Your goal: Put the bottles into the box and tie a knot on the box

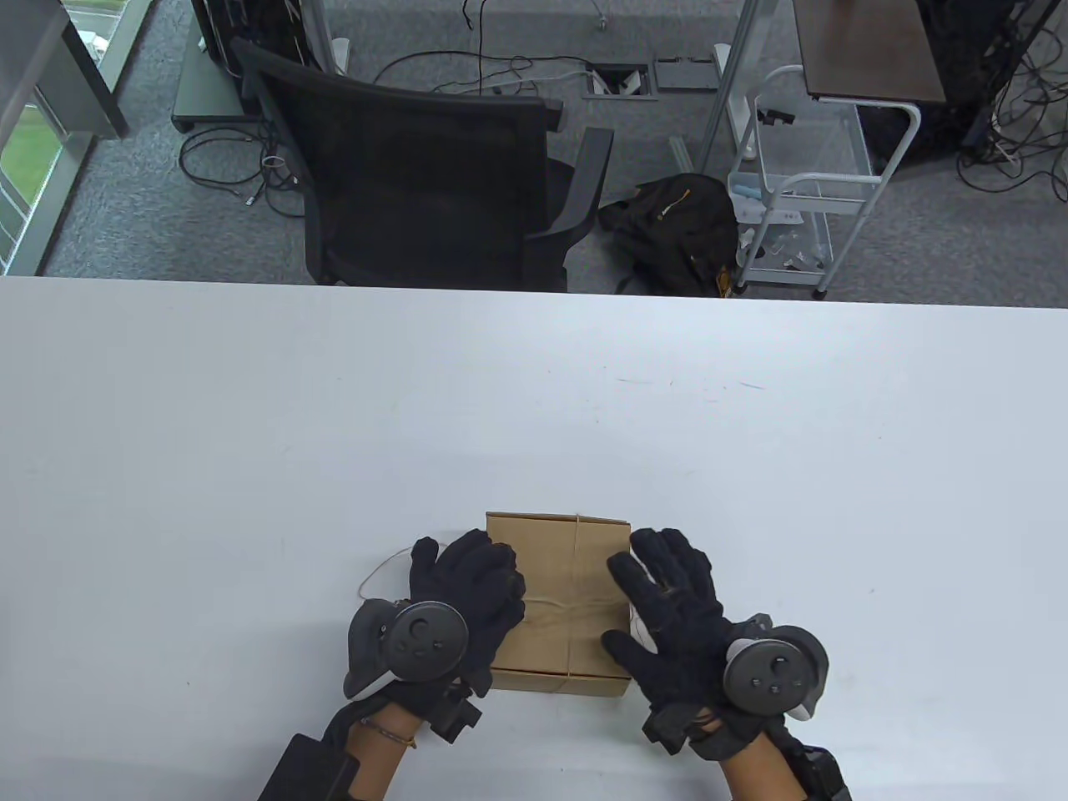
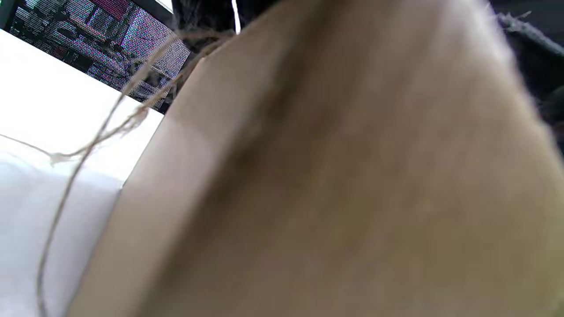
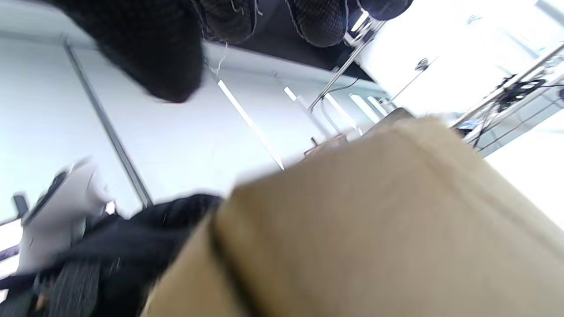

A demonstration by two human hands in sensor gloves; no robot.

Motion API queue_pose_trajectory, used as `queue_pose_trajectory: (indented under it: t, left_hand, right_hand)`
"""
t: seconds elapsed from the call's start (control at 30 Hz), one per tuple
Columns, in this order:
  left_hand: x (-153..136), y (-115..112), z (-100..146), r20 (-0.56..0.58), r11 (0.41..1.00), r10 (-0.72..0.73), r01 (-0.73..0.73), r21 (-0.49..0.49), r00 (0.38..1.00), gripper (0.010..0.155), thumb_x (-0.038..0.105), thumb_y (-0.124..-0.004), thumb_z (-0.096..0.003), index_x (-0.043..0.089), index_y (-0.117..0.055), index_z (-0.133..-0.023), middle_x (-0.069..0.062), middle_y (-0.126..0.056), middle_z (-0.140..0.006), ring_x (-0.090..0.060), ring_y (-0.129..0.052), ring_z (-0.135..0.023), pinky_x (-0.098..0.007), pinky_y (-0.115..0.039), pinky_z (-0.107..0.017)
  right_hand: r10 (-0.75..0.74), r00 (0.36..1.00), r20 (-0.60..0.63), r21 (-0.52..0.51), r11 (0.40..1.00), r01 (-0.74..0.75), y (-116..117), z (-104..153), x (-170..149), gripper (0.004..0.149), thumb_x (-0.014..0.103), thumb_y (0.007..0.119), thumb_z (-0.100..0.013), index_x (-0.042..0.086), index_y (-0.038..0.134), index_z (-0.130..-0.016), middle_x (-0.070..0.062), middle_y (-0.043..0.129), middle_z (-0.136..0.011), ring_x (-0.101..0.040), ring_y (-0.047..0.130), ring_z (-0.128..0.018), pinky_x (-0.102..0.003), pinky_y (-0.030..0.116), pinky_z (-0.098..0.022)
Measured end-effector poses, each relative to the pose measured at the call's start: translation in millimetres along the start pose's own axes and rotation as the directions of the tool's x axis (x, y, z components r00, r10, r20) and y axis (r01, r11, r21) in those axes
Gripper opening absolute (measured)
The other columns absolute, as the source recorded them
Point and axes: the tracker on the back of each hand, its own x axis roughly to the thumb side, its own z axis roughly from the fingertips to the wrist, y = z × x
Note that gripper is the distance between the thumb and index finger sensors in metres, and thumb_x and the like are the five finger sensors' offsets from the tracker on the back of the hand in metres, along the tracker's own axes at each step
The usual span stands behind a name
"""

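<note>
— Where's the box [image 1: 557, 601]?

— I see it between my hands, closed, plain brown cardboard with no print I can read. Rough twine [image 1: 576, 576] crosses its lid, and a loose end curls onto the white table [image 1: 534, 400] beyond my left hand [image 1: 467, 601].

— And the hands?

— Left hand lies over the box's left edge, fingers curled; whether they pinch the twine, I cannot tell. Right hand [image 1: 676, 609] rests spread against the right side, fingers straight.

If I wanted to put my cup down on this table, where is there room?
Bare table lies beyond the box, up to the far edge, and wide to both sides. It is crowded only near the front: left hand, right hand and loose string.
</note>
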Motion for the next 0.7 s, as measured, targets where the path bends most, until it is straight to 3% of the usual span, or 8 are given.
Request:
queue_pose_trajectory:
  t: [0.07,0.17,0.23,0.3,0.37,0.43,0.5,0.7]
  left_hand:
    - [0.5,-1.3,0.1,-0.008,1.0,-0.002,0.002,0.006,1.0,0.047,0.036,-0.086,-0.0498,0.013,-0.085,-0.091,-0.013,-0.076,-0.112,-0.052,-0.066,-0.107,-0.083,-0.044,-0.068]
    - [2.8,-2.1,0.9,0.001,0.999,-0.046,0.046,0.006,0.999,0.047,0.037,-0.085,-0.0499,0.014,-0.085,-0.091,-0.013,-0.075,-0.111,-0.051,-0.067,-0.106,-0.082,-0.046,-0.068]
    - [3.0,-3.0,1.3,0.002,0.999,-0.039,0.039,0.009,0.999,0.047,0.036,-0.085,-0.05,0.014,-0.084,-0.092,-0.014,-0.075,-0.111,-0.051,-0.067,-0.106,-0.082,-0.046,-0.068]
    - [2.9,-2.7,1.2,-0.003,0.999,-0.036,0.036,0.01,0.999,0.047,0.037,-0.085,-0.05,0.014,-0.085,-0.091,-0.013,-0.076,-0.111,-0.051,-0.068,-0.106,-0.082,-0.045,-0.068]
    - [2.9,-3.1,1.4,-0.004,0.999,-0.034,0.034,0.013,0.999,0.047,0.037,-0.085,-0.05,0.014,-0.085,-0.091,-0.013,-0.076,-0.111,-0.051,-0.068,-0.106,-0.082,-0.045,-0.068]
    - [3.5,-1.3,2.1,-0.006,0.999,-0.043,0.043,0.03,0.999,0.047,0.036,-0.085,-0.05,0.014,-0.085,-0.091,-0.014,-0.075,-0.111,-0.05,-0.069,-0.105,-0.082,-0.046,-0.068]
    - [3.7,1.7,3.2,0.004,0.998,-0.041,0.04,0.047,0.999,0.047,0.037,-0.086,-0.0503,0.015,-0.085,-0.092,-0.014,-0.069,-0.115,-0.051,-0.063,-0.108,-0.082,-0.044,-0.069]
    - [4.0,16.5,4.6,0.02,0.994,-0.054,0.052,0.1,0.998,0.047,0.037,-0.087,-0.0498,0.016,-0.086,-0.092,-0.012,-0.073,-0.115,-0.05,-0.062,-0.109,-0.082,-0.042,-0.07]
  right_hand:
    - [-0.024,0.996,-0.082,0.025,0.999,0.026,-5.8,0.9,-9.8,0.077,0.023,0.081,-0.045,0.02,0.042,-0.111,-0.029,0.044,-0.112,-0.062,0.046,-0.093,-0.081,0.051,-0.059]
    - [-0.067,0.972,-0.224,0.103,0.99,0.092,0.2,0.5,-23.4,0.078,0.013,0.082,-0.042,0.016,0.043,-0.11,-0.033,0.048,-0.109,-0.064,0.053,-0.09,-0.079,0.058,-0.058]
    - [0.001,0.971,-0.24,0.094,0.995,0.022,8.4,0.9,-27.6,0.081,0.012,0.088,-0.04,0.014,0.045,-0.109,-0.034,0.054,-0.107,-0.065,0.055,-0.088,-0.078,0.059,-0.057]
    - [0.17,0.949,-0.265,0.17,0.977,-0.127,14.6,-1.3,-29.4,0.083,0.014,0.092,-0.04,0.014,0.045,-0.108,-0.03,0.075,-0.097,-0.059,0.071,-0.084,-0.073,0.066,-0.056]
    - [0.284,0.935,-0.214,0.09,0.958,-0.27,15.9,-1.9,-27.6,0.076,0.018,0.093,-0.04,0.013,0.054,-0.105,-0.02,0.095,-0.078,-0.05,0.087,-0.073,-0.067,0.074,-0.053]
    - [0.357,0.913,-0.197,0.029,0.933,-0.359,8.0,-2.8,-21.5,0.064,0.021,0.093,-0.04,0.015,0.068,-0.1,-0.012,0.103,-0.064,-0.042,0.096,-0.065,-0.061,0.08,-0.05]
    - [0.361,0.918,-0.162,-0.056,0.926,-0.374,-2.2,-2.3,-14.1,0.043,0.025,0.09,-0.041,0.013,0.092,-0.082,-0.01,0.105,-0.059,-0.037,0.099,-0.06,-0.057,0.083,-0.047]
    - [0.221,0.97,-0.099,-0.16,0.959,-0.234,-17.3,1.4,-5.5,0.04,0.027,0.081,-0.044,0.012,0.092,-0.079,-0.007,0.101,-0.056,-0.034,0.097,-0.058,-0.057,0.08,-0.049]
